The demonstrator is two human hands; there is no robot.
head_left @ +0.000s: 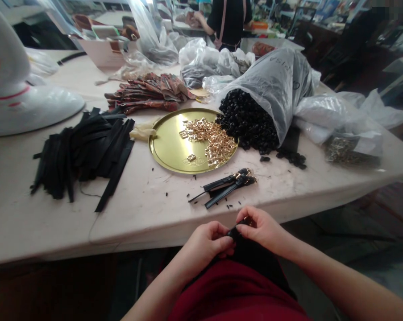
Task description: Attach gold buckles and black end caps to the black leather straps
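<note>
My left hand (210, 240) and my right hand (262, 226) are close together over my lap, just off the table's front edge. Both are closed on a black strap (234, 232), its ends mostly covered by my fingers. A glint of gold metal shows at my right fingertips. Just beyond, several finished-looking black straps with gold buckles (226, 187) lie in a small stack. Behind them a round gold tray (164, 156) bears a heap of small gold buckles (218, 142). Small black loop-like pieces (250, 118) spill from a clear plastic bag (271, 80) beside it.
A pile of black strips (84, 151) lies on the left of the table (137, 223), near a white machine base (37, 109). Reddish patterned pieces (147, 91) sit behind the tray. Plastic bags (351, 142) stand at right. Another person (230, 22) works at the back.
</note>
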